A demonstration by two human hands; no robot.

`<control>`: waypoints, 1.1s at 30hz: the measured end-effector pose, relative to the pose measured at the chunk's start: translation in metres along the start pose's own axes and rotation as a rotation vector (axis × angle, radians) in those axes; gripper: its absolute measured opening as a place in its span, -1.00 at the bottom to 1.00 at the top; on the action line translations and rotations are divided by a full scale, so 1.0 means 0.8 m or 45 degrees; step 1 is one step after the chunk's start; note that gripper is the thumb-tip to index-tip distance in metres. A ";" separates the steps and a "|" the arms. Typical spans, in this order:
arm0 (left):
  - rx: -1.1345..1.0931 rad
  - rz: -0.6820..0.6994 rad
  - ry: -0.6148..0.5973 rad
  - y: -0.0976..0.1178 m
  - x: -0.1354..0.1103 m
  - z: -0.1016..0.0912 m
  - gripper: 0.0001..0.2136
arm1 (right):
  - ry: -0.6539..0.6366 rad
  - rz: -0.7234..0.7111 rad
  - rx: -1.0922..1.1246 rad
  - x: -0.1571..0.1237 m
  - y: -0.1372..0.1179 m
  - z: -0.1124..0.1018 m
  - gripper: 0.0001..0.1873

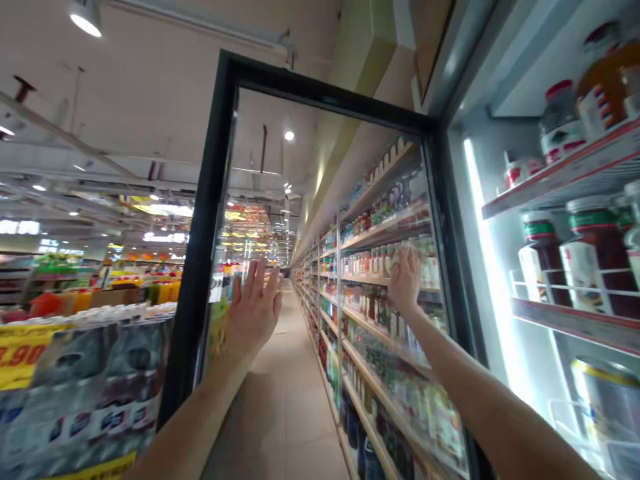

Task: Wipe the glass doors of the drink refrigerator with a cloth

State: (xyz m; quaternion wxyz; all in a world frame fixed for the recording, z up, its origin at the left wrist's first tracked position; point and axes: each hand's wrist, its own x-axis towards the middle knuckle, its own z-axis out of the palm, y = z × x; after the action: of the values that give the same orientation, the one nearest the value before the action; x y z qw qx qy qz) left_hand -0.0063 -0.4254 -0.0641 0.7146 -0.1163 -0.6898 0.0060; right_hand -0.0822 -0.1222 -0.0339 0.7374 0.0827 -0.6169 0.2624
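Note:
A glass cooler door (210,200) with a black frame stands swung open in front of me. My left hand (254,308) lies flat against the inside of the glass, fingers stretched up and apart. My right hand (404,280) presses on the glass further right, near the hinge side, with a pale cloth (399,257) under its fingers. Through the glass I see the aisle and shelves of bottles.
The open cooler (560,267) at right holds shelves of bottled drinks (590,260) with red and green caps. Stacked drink packs (85,387) with yellow price signs stand at left. A tiled aisle (285,400) runs ahead between long shelves (370,347).

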 end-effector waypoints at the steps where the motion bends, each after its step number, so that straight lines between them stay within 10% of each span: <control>1: -0.009 -0.007 0.005 0.000 0.000 0.001 -0.57 | -0.044 -0.105 0.024 -0.007 -0.005 0.000 -0.46; 5: -0.031 -0.015 -0.007 -0.007 -0.003 0.003 -0.58 | -0.430 -0.726 0.158 -0.024 -0.036 0.001 -0.52; 10: -0.074 0.045 -0.020 0.021 0.003 0.004 -0.57 | -0.051 -0.136 0.255 -0.012 -0.037 0.004 -0.42; 15: -0.271 0.311 -0.108 0.111 0.045 0.026 -0.54 | -0.316 -0.180 0.785 -0.062 -0.100 0.009 -0.42; 18: -0.129 0.337 -0.199 0.139 0.057 0.041 -0.48 | -0.184 -0.008 0.949 -0.075 -0.103 -0.003 -0.43; 23: 0.080 0.494 -0.154 0.089 0.085 0.016 -0.54 | -0.127 -0.210 0.274 -0.057 -0.047 -0.010 -0.42; 27: 0.150 0.140 0.029 0.025 0.131 -0.018 -0.71 | -0.095 -0.361 0.069 -0.059 -0.037 -0.007 -0.43; 30: 0.105 0.115 0.076 0.035 0.121 -0.014 -0.68 | -0.042 -0.396 0.112 -0.063 -0.042 -0.006 -0.44; 33: 0.021 0.524 -0.048 0.075 0.090 0.005 -0.62 | -0.018 -0.399 0.122 -0.065 -0.042 -0.006 -0.46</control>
State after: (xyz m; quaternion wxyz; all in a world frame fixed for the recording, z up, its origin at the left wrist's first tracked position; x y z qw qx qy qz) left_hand 0.0020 -0.3543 -0.0039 0.6861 -0.2488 -0.6647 0.1599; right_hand -0.0667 -0.1635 -0.0780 0.7602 0.2148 -0.5883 0.1728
